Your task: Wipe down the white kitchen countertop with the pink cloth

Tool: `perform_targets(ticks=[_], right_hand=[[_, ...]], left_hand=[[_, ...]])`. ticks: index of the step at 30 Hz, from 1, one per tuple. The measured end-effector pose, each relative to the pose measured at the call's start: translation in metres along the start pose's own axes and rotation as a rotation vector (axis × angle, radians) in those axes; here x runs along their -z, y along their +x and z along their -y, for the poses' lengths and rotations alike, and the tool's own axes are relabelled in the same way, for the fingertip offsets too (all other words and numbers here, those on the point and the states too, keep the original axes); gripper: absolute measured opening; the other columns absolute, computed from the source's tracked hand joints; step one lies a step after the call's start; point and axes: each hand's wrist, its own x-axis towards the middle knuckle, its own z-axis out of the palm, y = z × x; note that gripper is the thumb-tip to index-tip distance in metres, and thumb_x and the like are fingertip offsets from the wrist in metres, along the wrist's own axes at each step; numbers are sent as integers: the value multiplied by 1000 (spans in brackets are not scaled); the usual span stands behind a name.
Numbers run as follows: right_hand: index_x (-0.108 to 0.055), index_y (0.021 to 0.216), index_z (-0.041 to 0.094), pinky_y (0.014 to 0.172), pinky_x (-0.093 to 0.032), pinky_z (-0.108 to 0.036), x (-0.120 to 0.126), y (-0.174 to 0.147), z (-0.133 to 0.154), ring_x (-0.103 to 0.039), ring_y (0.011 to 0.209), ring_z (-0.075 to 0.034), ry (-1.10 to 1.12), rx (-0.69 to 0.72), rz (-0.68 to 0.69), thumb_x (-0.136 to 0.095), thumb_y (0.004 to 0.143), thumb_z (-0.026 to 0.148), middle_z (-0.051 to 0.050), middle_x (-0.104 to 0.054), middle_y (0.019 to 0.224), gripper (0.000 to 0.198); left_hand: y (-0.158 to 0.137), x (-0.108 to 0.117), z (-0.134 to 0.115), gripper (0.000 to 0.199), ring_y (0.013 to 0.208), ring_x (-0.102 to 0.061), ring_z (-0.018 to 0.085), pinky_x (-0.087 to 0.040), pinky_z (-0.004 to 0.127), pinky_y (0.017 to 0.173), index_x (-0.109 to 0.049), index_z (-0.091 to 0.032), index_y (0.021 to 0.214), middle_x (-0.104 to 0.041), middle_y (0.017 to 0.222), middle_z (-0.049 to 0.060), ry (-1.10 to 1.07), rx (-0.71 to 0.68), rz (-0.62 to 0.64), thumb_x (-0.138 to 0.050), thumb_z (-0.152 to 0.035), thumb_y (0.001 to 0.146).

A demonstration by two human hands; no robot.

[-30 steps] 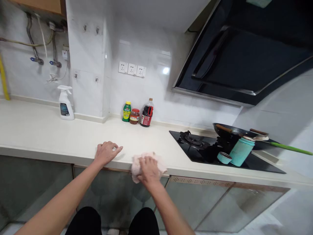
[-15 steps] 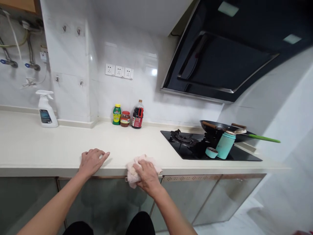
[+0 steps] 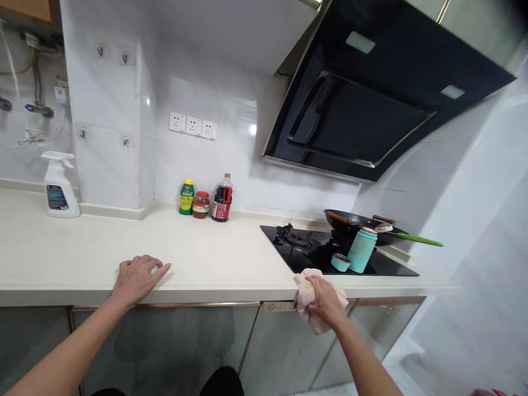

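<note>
My right hand (image 3: pixel 325 301) is closed round a crumpled pale pink cloth (image 3: pixel 305 294). The cloth lies over the front edge of the countertop (image 3: pixel 223 269), in front of the stove, and part of it hangs down past the edge. Further left, my left hand (image 3: pixel 138 278) rests on the counter near its front edge, fingers bent and thumb stretched out to the side. A small whitish spot shows between thumb and fingers; I cannot tell what it is.
A black gas hob (image 3: pixel 295 250) carries a wok (image 3: pixel 330 220), a turquoise bottle (image 3: pixel 363 250) and its turquoise cup-like lid (image 3: pixel 340 262). A green handle (image 3: pixel 421 240) sticks out rightward. Sauce bottle (image 3: pixel 223 201), red-lidded jar (image 3: pixel 201 205), green bottle (image 3: pixel 187 198) and spray bottle (image 3: pixel 60 187) stand along the wall.
My right hand has slid the cloth rightward along the counter's front edge, to in front of the hob. My left hand stays on the counter. The view has shifted a little to the right.
</note>
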Motion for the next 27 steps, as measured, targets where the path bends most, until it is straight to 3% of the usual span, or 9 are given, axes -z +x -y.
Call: perform_targets(ticks=[4,8,15,20,23,27], right_hand=[[-52,130,18,114,-30,-43,6,5,-37,-40,136,-30,-21,-117,26,-59,49,10,-13,-49,141,82],[-54,128,17,114,-31,-44,10,7,-54,-40,136,-30,-22,-228,7,-56,47,7,-14,-50,140,82],[-51,132,12,114,-32,-49,4,-18,-28,-38,137,-34,66,-329,-121,-54,61,12,-19,-50,140,71],[-63,112,24,91,-53,-41,0,-70,-12,-64,107,-30,254,-442,-109,-53,72,35,-8,-69,108,43],[-66,100,21,83,-57,-41,11,-88,-26,-67,99,-32,301,-647,-169,-47,76,49,-11,-71,97,41],[-59,118,7,70,-56,-47,41,-76,-64,-66,96,-40,228,-1004,-336,-43,80,67,-24,-67,101,73]], left_hand=[[0,1,-2,49,110,-61,30,-34,45,96,-75,-25,95,-72,112,7,-4,14,-8,-39,-58,90],[-1,2,-4,47,111,-60,31,-33,46,96,-75,-25,95,-72,112,7,-10,27,0,-40,-57,89],[0,-1,-2,43,110,-59,30,-32,46,96,-74,-25,95,-72,113,7,-20,28,1,-42,-54,89],[0,0,-2,44,111,-58,31,-33,47,96,-74,-26,96,-71,115,7,-6,14,19,-40,-53,89],[1,0,-3,43,111,-58,31,-34,47,96,-74,-26,96,-71,116,7,-1,18,35,-41,-53,89],[3,0,-2,43,112,-57,30,-35,45,95,-73,-28,100,-69,118,6,-5,26,65,-40,-53,90]])
